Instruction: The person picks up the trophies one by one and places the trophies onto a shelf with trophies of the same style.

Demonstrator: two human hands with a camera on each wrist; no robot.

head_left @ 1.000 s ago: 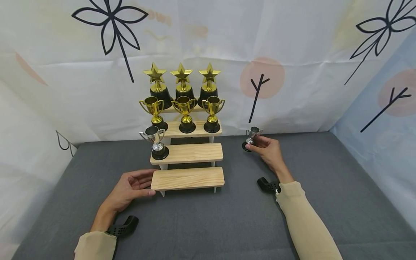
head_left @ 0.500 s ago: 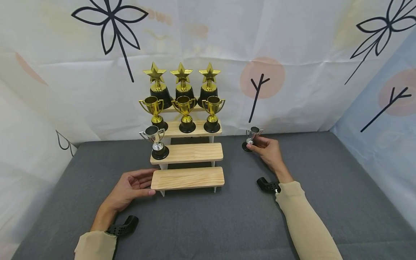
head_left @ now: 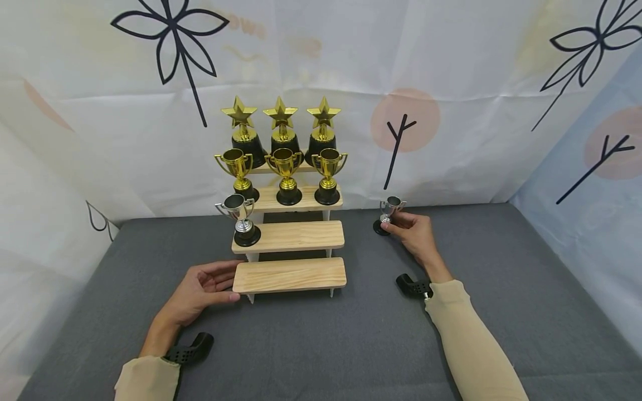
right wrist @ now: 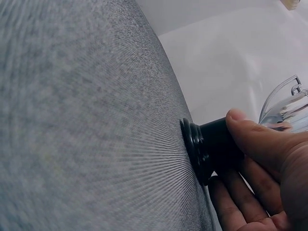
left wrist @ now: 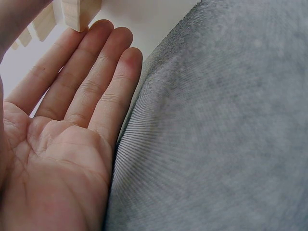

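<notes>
My right hand (head_left: 418, 236) pinches a small silver trophy cup (head_left: 389, 207) by its lower part, right of the wooden tiered stand (head_left: 296, 274). Thumb and fingers lie on either side of its black base (right wrist: 219, 137) in the right wrist view. That base is upright, its bottom edge right at the grey cloth. My left hand (head_left: 198, 289) rests beside the left end of the lowest tier, thumb near the front corner. The left wrist view has its fingers (left wrist: 89, 91) straight, tips at the board's edge. A second silver trophy cup (head_left: 239, 207) stands at the left end of the tier above.
Three gold trophy cups (head_left: 284, 161) stand on the tier behind, and three gold star trophies (head_left: 281, 117) on the top one. A printed white cloth wall (head_left: 451, 178) closes off the back of the grey table (head_left: 321, 345).
</notes>
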